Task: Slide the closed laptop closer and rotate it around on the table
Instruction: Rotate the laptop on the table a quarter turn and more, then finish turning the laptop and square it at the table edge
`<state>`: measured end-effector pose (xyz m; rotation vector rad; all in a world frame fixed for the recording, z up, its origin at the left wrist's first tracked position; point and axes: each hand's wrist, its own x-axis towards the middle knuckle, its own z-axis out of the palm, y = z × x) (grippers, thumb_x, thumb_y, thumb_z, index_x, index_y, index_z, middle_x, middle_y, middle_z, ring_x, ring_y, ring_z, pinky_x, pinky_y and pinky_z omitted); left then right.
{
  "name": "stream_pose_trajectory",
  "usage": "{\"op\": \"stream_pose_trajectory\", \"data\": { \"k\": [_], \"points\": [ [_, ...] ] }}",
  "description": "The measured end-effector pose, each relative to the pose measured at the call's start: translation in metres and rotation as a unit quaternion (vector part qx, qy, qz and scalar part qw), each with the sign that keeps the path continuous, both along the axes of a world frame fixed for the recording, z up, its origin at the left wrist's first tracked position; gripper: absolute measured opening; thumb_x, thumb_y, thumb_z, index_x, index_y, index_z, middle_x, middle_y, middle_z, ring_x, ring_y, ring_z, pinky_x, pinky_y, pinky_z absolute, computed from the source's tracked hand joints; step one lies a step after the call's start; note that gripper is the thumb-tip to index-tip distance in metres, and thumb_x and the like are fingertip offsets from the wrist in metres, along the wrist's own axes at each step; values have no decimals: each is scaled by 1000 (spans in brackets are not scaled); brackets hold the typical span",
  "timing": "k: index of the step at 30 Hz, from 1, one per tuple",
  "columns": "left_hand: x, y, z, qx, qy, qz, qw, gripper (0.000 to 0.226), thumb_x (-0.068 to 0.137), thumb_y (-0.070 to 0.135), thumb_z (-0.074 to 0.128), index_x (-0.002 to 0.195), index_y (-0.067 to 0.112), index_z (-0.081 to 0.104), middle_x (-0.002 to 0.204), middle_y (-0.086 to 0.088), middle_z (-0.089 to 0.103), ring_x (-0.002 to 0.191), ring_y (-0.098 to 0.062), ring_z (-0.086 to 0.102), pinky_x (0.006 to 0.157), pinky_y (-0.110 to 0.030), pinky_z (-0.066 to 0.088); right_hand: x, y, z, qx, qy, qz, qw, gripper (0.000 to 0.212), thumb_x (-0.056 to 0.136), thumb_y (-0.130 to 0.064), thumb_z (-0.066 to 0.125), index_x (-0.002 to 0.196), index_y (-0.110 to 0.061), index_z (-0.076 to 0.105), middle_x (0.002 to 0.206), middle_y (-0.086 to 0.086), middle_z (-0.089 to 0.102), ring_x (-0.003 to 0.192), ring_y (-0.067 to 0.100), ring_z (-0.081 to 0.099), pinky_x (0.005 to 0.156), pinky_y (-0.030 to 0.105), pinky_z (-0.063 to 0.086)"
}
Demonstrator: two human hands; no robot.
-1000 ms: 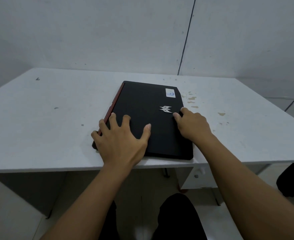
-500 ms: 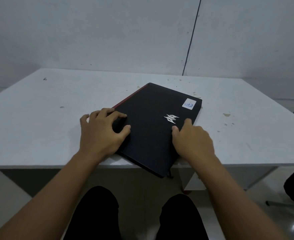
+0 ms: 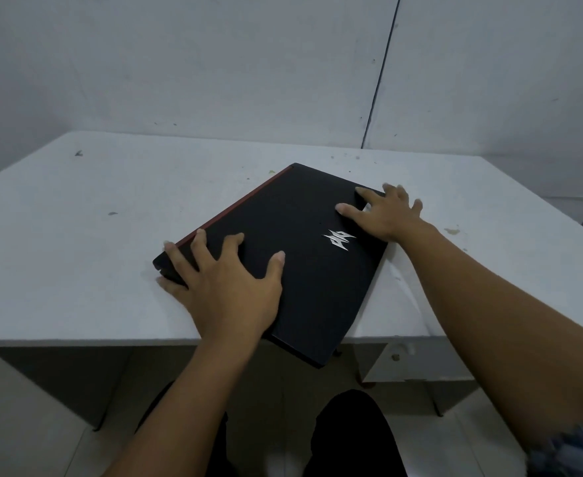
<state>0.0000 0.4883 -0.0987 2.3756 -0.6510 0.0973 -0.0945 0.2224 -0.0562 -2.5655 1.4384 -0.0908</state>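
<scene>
I've got the closed laptop (image 3: 283, 256) lying skewed on the white table (image 3: 76, 270), its near corner jutting past the front edge. My left hand (image 3: 224, 287) presses flat and splayed on the near-left corner; my right hand (image 3: 386, 215) lies open on the far-right corner, neither clenched. Turning further could tip that overhanging corner off the edge

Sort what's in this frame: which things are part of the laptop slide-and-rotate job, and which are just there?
In the job:
- closed laptop, lying skewed, near corner past the table edge
- left hand, flat on its near-left part
- right hand, on its far-right corner
- table

Just there:
- stains on the tabletop
- cabinet under the table
</scene>
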Motion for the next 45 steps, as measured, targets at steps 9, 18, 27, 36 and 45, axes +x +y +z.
{"op": "stream_pose_trajectory", "data": {
  "k": [9,18,27,36,45],
  "points": [
    [4,-1,5,-13,8,4,1000,72,78,83,53,134,38,62,165,-4,30,157,-34,-3,118,-69,-1,-1,-20,1,5,-13,21,1000,101,63,-102,28,152,-54,30,149,13,37,141,36,29,111,54,15],
    [44,-4,15,-11,26,-80,996,74,68,88,58,126,42,67,159,5,40,156,-28,6,119,-68,8,-25,-1,-9,3,-18,-61,998,109,60,-103,23,154,-48,28,155,17,28,143,38,21,112,60,11],
    [-42,9,32,209,35,-171,962,127,53,108,21,161,46,2,170,-2,-21,150,-36,-31,113,-76,-9,-24,-9,-3,7,2,-24,1000,109,62,-103,23,155,-47,25,155,18,30,143,39,27,113,57,15],
    [-37,17,14,177,-47,-195,964,114,58,98,44,158,52,13,172,10,-1,156,-25,-17,116,-73,0,-26,-6,-5,-3,-6,-19,1000,103,66,-101,22,155,-51,23,155,16,31,142,36,25,112,51,16],
    [0,38,25,120,-17,-257,959,116,43,100,57,149,58,37,167,24,16,156,-10,-2,121,-63,3,-36,22,-8,-4,-2,-73,997,107,66,-100,16,158,-46,18,156,21,26,144,40,19,113,56,14]
  ]
}}
